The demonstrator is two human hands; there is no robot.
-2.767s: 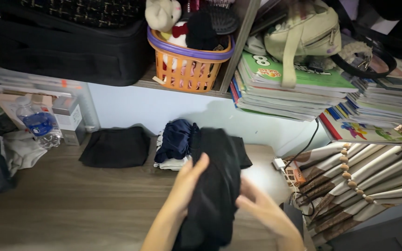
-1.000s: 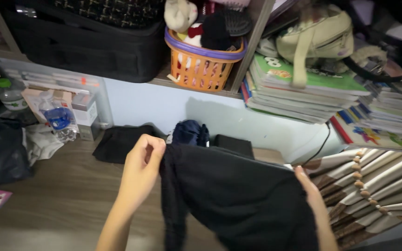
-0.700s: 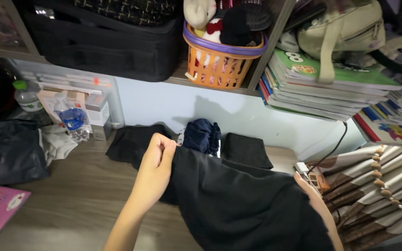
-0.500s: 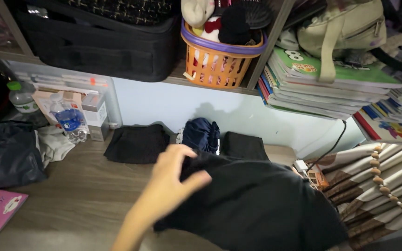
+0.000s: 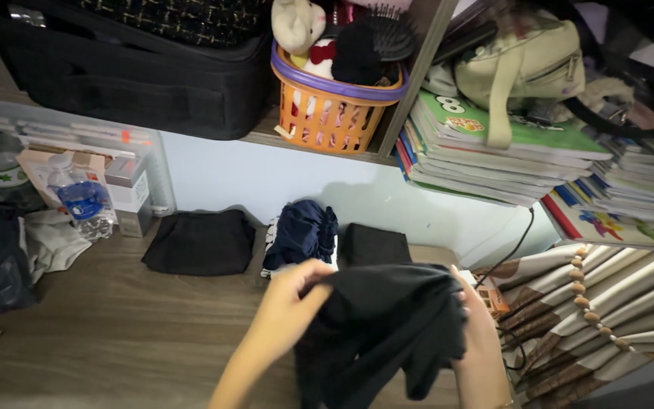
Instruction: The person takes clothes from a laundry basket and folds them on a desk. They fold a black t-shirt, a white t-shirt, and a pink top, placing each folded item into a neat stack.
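one black soft cloth garment hangs bunched and creased between two hands above the wooden table, low in the middle of the view. the left hand pinches its upper left edge with closed fingers; the right hand grips its right side, partly hidden by the fabric. behind it on the table lie two folded black cloths with one crumpled navy blue garment between them. one orange plastic basket sits on the shelf above.
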